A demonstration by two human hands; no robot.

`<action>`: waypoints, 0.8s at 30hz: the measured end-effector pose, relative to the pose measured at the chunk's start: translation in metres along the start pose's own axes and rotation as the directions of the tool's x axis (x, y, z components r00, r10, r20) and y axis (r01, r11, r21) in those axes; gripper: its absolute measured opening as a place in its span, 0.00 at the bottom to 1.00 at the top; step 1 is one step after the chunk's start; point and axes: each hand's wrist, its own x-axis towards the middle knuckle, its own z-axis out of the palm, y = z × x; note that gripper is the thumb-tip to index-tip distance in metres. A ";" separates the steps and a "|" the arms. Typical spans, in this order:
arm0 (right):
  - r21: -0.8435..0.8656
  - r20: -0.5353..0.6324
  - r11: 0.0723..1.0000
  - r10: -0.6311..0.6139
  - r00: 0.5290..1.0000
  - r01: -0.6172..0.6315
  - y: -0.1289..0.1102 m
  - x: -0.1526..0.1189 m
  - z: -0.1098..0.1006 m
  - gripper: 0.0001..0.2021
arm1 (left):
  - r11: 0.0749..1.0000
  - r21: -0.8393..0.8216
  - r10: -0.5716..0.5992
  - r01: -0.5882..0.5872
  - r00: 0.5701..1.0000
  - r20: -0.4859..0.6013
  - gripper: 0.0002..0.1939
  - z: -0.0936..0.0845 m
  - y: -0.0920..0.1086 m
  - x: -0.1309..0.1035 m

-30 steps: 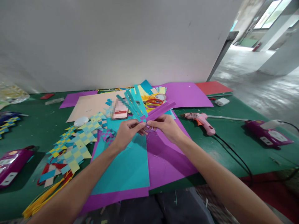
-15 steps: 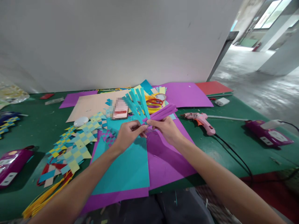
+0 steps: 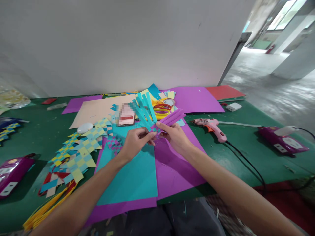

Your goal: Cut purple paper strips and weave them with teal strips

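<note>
Teal paper strips (image 3: 145, 109) fan upward and purple paper strips (image 3: 173, 117) point to the right, crossing in a small checkered weave between my hands. My left hand (image 3: 137, 139) is closed on the lower left of the weave. My right hand (image 3: 173, 134) pinches its right side, the thumb lying on top near the crossing. Beneath them lie a teal sheet (image 3: 128, 177) and a purple sheet (image 3: 177, 173). A small purple and teal woven piece (image 3: 114, 144) rests beside my left wrist.
Woven paper pieces (image 3: 83, 150) and yellow tassels (image 3: 45, 209) lie at the left. Behind my hands are a phone (image 3: 126, 114) and scissors (image 3: 162, 111). A pink glue gun (image 3: 213, 127) and a purple power strip (image 3: 283, 141) sit at the right.
My right thumb has moved slightly up and the right hand has shifted on the weave. The purple strips have tilted and spread a little. My left hand has barely moved.
</note>
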 end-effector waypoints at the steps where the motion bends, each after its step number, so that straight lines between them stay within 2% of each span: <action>1: -0.005 -0.002 1.000 -0.008 1.000 0.008 0.001 0.000 0.000 0.13 | 1.000 -0.003 0.002 -0.002 1.000 0.000 0.15 0.000 0.000 0.000; 8: -0.028 0.009 0.999 -0.042 0.999 0.043 0.005 0.000 0.002 0.11 | 1.000 -0.017 -0.022 0.023 0.999 0.036 0.15 -0.001 0.002 -0.001; 15: -0.054 0.035 0.998 -0.022 0.999 0.024 -0.002 0.000 -0.001 0.10 | 0.998 -0.051 -0.030 0.030 1.000 0.003 0.17 -0.001 -0.001 0.001; 18: -0.038 0.019 0.998 -0.044 0.999 0.045 -0.003 0.001 -0.002 0.10 | 0.982 -0.179 -0.064 0.066 0.998 0.017 0.19 0.000 -0.001 0.002; 20: 0.011 0.036 0.999 -0.042 0.998 0.041 -0.004 0.003 -0.003 0.10 | 0.913 -0.386 -0.110 0.131 0.991 0.077 0.22 0.000 0.000 0.004; 22: 0.062 0.056 0.998 -0.031 0.998 0.028 -0.005 0.004 -0.003 0.10 | 0.784 -0.582 -0.152 0.217 0.976 0.159 0.23 -0.001 0.000 0.005; 24: 0.079 0.059 0.997 -0.001 0.998 -0.004 -0.006 0.004 -0.003 0.11 | 0.676 -0.677 -0.182 0.291 0.956 0.230 0.20 -0.002 0.000 0.006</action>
